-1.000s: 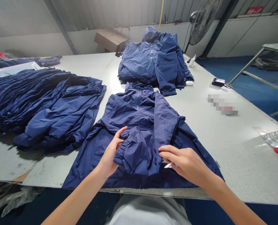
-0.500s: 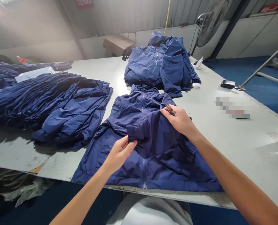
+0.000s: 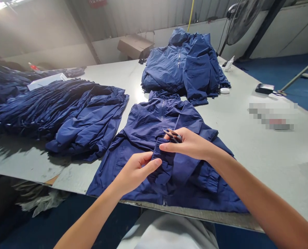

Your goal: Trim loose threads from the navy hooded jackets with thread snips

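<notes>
- Navy jacket is spread on the white table in the lower centre of the frame, its collar turned toward the upper centre, its hem laid along the table's near edge.
- One sleeve's gathered cuff is raised at the centre and is now held by both hands, rather than by the left alone as half a second ago.
- By the left hand, the cuff's near-left side is pinched between thumb and fingers.
- By the right hand, brought down from higher on the sleeve, the cuff is gripped under the thumb; a dark pointed tool, apparently snips, is held in the same hand, tips directed left.
- With this change, the handling seems to be narrowed from the sleeve's length to its cuff edge; no cut is seen.
- The second cuff is left loose at the lower right of centre.
- Farther out, neither the far pile of jackets, upper centre, nor the garment stack, at left, is touched.
</notes>
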A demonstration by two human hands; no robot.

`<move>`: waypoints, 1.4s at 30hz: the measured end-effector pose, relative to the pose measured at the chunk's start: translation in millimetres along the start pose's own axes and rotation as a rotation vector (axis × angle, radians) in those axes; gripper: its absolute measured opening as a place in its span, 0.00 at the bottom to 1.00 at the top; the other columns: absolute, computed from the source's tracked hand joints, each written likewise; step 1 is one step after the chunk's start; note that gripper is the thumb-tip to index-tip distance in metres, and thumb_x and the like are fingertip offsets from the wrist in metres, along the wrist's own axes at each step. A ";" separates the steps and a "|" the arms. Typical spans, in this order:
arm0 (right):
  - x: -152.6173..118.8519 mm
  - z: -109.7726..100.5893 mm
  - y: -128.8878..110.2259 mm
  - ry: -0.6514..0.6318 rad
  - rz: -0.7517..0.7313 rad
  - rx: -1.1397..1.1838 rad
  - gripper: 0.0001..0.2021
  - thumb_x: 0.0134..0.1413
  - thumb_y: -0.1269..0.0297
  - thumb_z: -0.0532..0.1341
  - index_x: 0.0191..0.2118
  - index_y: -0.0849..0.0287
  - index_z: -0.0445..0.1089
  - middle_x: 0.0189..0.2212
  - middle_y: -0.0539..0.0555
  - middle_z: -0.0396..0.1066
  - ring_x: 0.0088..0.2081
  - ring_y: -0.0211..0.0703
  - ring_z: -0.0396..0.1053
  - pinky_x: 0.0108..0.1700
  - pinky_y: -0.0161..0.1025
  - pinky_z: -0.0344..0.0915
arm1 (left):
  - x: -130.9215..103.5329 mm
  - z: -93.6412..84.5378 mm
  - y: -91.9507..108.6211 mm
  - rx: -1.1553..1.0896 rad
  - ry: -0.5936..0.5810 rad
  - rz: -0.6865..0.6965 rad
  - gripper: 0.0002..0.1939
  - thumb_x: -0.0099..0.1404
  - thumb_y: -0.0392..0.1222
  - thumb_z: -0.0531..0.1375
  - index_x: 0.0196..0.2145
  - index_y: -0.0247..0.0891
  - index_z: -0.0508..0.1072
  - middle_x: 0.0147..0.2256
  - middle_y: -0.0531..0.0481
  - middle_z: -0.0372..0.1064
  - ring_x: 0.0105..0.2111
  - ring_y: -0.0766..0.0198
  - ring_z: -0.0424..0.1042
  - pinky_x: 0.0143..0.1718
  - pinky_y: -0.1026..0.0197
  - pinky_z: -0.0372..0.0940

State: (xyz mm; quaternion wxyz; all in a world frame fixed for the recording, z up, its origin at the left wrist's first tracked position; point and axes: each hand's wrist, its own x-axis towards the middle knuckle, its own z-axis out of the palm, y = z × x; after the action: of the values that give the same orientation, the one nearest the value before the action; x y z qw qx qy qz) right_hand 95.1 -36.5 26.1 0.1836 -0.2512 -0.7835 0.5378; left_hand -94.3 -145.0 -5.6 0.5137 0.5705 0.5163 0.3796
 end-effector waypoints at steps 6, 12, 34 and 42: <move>0.7 5.4 12.2 0.216 0.059 0.188 0.22 0.53 0.46 0.65 0.26 0.57 0.56 0.19 0.41 0.45 0.21 0.30 0.44 0.23 0.34 0.43 | -0.4 3.0 -6.7 -0.122 -0.113 -0.114 0.22 0.59 0.58 0.63 0.26 0.35 0.67 0.23 0.54 0.57 0.24 0.69 0.57 0.25 0.66 0.55; 4.5 6.7 30.7 0.305 0.126 0.310 0.24 0.52 0.44 0.64 0.24 0.56 0.54 0.18 0.41 0.45 0.19 0.29 0.42 0.20 0.33 0.39 | 2.5 1.2 -11.5 -0.119 -0.013 -0.102 0.26 0.59 0.63 0.61 0.21 0.36 0.62 0.20 0.56 0.52 0.19 0.71 0.55 0.19 0.67 0.55; -42.7 53.0 9.6 0.567 0.271 1.074 0.26 0.42 0.55 0.74 0.25 0.56 0.53 0.18 0.38 0.42 0.17 0.24 0.34 0.14 0.26 0.35 | -3.8 -0.7 -30.1 -0.344 0.137 -0.144 0.28 0.56 0.65 0.63 0.21 0.33 0.71 0.19 0.53 0.62 0.21 0.68 0.62 0.24 0.64 0.60; -40.9 64.6 34.9 0.707 0.304 0.952 0.27 0.41 0.50 0.74 0.26 0.57 0.54 0.17 0.38 0.45 0.15 0.22 0.39 0.14 0.24 0.38 | 8.4 2.6 -11.6 0.561 0.296 0.418 0.14 0.70 0.39 0.53 0.51 0.35 0.69 0.44 0.44 0.71 0.46 0.59 0.70 0.51 0.57 0.64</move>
State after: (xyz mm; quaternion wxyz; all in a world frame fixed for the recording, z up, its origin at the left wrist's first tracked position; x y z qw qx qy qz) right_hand 98.9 -98.8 -30.1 0.4458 -0.4139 -0.3042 0.7331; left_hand -92.6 -138.0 -18.3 0.1687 0.7209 0.5415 0.3982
